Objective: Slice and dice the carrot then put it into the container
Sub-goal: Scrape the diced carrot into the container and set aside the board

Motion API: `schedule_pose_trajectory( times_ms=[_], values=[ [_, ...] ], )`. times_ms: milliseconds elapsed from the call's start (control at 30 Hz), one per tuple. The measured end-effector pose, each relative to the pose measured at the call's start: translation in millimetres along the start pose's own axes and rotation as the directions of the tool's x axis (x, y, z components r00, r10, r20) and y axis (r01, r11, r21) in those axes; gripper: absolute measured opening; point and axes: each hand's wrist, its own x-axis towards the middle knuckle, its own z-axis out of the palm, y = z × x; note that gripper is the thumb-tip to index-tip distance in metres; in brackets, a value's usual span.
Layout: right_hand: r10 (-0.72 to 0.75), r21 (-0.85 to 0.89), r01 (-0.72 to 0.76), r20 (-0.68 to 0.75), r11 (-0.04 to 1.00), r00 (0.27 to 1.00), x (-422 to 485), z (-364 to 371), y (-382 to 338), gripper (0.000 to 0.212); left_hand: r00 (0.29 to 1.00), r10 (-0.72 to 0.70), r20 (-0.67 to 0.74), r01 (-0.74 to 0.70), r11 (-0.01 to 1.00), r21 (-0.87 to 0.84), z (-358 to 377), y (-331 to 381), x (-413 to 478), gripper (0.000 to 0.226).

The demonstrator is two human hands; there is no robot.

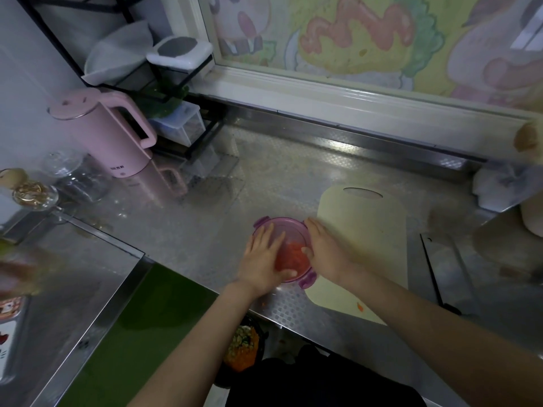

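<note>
The diced carrot (291, 254) sits inside the container (279, 220), which stands on the counter (182, 230) touching the board's (364, 224) left edge, handy for scraping across. The left hand (263, 257) lies flat, fingers spread, on what looks like a clear lid. The right hand (326, 251), fingers straight, presses the right rim, probably seating the lid before clipping. One scrap (360, 306) lies on the board.

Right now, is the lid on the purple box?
On, it seems: left hand and right hand press flat on the lid, carrot underneath.
</note>
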Motion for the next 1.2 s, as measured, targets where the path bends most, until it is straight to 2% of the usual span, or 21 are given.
schedule_pose_trajectory(
  times_ms=[67,167,400,567,867,933,1000,1100,1200],
  values=[
    [0.046,0.097,-0.052,0.067,0.994,0.997,6.8,-2.0,1.1,0.062,0.998,-0.019,0.058,0.019,1.000,0.010,-2.7,-3.0,5.3,0.097],
    [0.067,0.259,-0.080,0.057,0.962,0.996,14.4,-5.3,7.1,0.052,0.991,0.006,0.133,-0.011,0.999,0.039,-4.2,-9.8,9.2,0.109],
    [0.137,0.483,-0.151,0.064,0.863,0.989,18.5,-7.1,15.5,0.045,0.995,0.006,0.098,-0.004,1.000,-0.020,-2.5,-8.3,9.8,0.113],
    [0.174,0.552,-0.188,0.078,0.813,0.982,21.1,-2.5,20.6,0.047,0.996,0.000,0.089,0.004,0.999,-0.045,-2.2,-5.6,8.4,0.113],
    [0.204,0.539,-0.238,0.124,0.808,0.971,24.8,1.9,21.4,0.048,0.996,-0.024,0.087,0.028,0.998,-0.054,-3.0,-2.7,9.5,0.114],
    [0.174,0.518,-0.211,0.119,0.829,0.978,21.1,0.2,17.7,0.047,0.996,-0.026,0.085,0.031,0.998,-0.053,-3.1,-3.1,9.5,0.114],
    [0.099,0.428,-0.123,0.077,0.895,0.992,15.3,-1.2,12.1,0.045,0.996,-0.028,0.080,0.032,0.998,-0.054,-3.0,-3.7,9.5,0.114],
    [-0.110,0.103,0.107,0.018,0.989,0.994,-5.9,-3.6,2.1,0.054,0.998,-0.033,0.062,0.038,0.996,-0.076,-1.6,-4.0,8.7,0.116],
    [-0.303,-0.145,0.316,0.105,0.938,0.947,-27.5,-2.6,6.8,0.062,0.998,-0.045,0.041,0.049,0.994,-0.099,0.1,-3.4,7.1,0.116]
  ],
)
